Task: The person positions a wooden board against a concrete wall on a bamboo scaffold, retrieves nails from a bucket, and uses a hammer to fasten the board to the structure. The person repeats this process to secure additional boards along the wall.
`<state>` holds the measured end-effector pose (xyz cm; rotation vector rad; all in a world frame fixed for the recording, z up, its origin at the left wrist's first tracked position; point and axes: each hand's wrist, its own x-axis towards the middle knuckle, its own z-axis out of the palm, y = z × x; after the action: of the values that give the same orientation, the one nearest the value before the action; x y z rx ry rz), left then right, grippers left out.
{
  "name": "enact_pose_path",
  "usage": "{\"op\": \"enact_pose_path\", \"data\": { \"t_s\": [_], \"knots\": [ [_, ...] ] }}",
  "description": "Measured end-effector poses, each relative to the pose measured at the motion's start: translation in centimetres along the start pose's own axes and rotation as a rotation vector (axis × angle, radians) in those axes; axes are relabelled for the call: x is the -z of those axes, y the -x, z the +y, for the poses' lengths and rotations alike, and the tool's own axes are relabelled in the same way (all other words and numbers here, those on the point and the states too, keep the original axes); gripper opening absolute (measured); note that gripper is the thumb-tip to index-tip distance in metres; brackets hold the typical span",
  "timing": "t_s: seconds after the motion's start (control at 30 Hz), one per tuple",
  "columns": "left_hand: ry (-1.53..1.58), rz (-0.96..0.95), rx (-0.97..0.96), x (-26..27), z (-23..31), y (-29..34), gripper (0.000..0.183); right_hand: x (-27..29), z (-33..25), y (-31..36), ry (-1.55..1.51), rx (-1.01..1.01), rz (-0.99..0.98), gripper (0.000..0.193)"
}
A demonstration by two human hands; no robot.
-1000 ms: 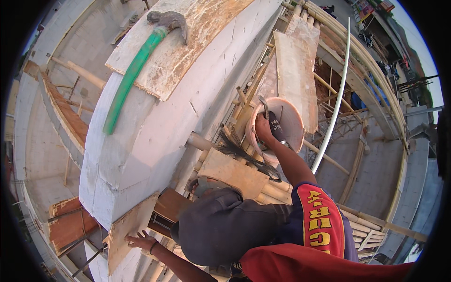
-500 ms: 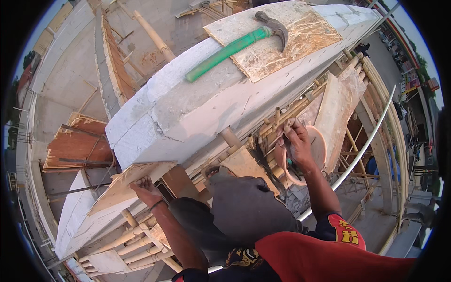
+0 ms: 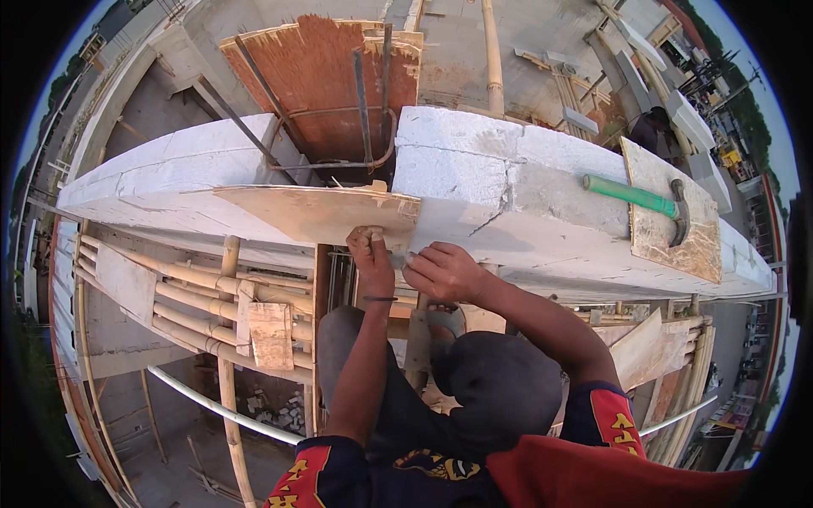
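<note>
Outdoor building site, with a white block wall running across the middle of the frame, pretty rough and cracked just right of centre. Nearest thing is a dark trouser knee at lower centre. Just above that, around centre, is the plywood board, set across a gap in the wall. Left hand has its fingers curled up on the board's lower part; right hand is bunched at the fingertips just beside its right end. Can't tell if either grip is pinching anything, too small to see. Bamboo poles at left, below the wall. Over at right, a green-handled hammer lies on a stained sheet on top of the wall. Behind the gap: steel rebar and a splintery reddish panel. Further back it's dusty grey floor at upper middle, plus a dark-clothed person, upper right.
</note>
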<state>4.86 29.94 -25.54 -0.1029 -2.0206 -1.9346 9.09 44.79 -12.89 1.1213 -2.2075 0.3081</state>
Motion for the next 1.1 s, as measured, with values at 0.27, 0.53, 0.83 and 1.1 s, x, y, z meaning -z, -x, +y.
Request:
{"op": "enact_pose_path", "data": {
  "t_s": [0.27, 0.53, 0.83, 1.1],
  "knots": [
    [-0.258, -0.107, -0.164, 1.3, -0.9, -0.2, 0.031, -5.4, -0.6, 0.5, 0.072, 0.043, -0.169, 0.008],
    [-0.382, -0.159, -0.291, 2.6, -2.3, -1.5, 0.028, -8.7, -1.4, 2.6, 0.097, 0.003, -0.248, 0.008],
    [-0.765, -0.092, 0.097, 2.5, -4.2, -1.8, 0.024, -11.5, -2.0, 5.9, 0.073, 0.006, -0.388, 0.007],
    [-0.358, -0.407, 0.505, 2.7, -7.8, -1.6, 0.046, -13.4, -1.0, 6.4, 0.134, 0.003, -0.236, 0.006]
  ]
}}
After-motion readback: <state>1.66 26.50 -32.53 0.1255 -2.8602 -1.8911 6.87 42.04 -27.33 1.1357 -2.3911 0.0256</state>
